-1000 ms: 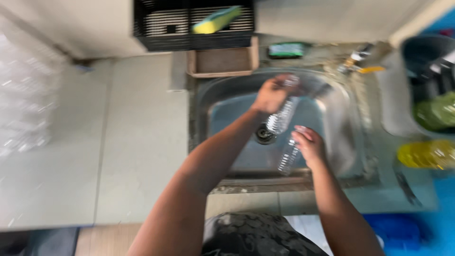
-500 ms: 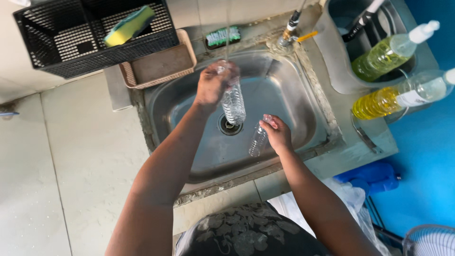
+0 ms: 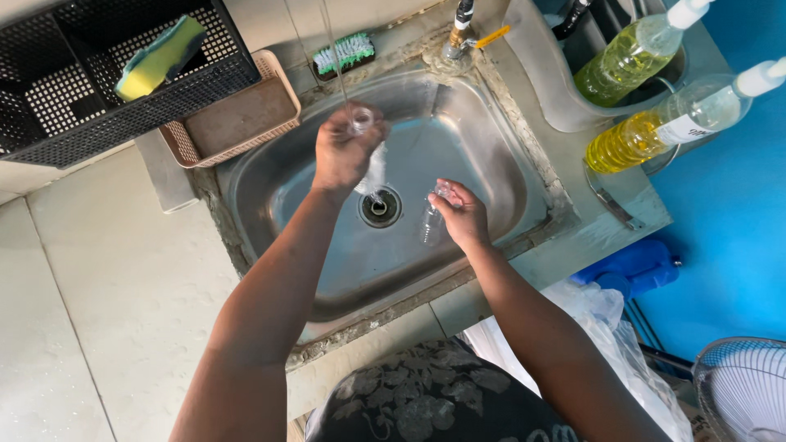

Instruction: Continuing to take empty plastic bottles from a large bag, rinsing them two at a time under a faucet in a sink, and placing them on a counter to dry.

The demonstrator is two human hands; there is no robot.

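Currently, upper left of frame: black basket [image 3: 74, 98] with yellow-green sponge [image 3: 160, 57], brown tray [image 3: 233, 115] just beside it on the desk. Centre: left hand [image 3: 344, 155] over steel sink [image 3: 483, 155], fingers wrapped tight round clear plastic bottle [image 3: 374, 170], mouth up, right under thin water stream [image 3: 332, 49]. Scrub brush [image 3: 344, 53] on the rim behind. Drain [image 3: 379, 207] below the bottle. Right of centre: right hand [image 3: 463, 214] low in the sink, fingers closed on second small clear bottle [image 3: 430, 219], apart from the stream. Far right: two bottles of yellow liquid [image 3: 630, 57]. Judged as rinse step, first bottle filling. Emptying would call for tipping the mouth down over the drain, grip kept firm on wet plastic.
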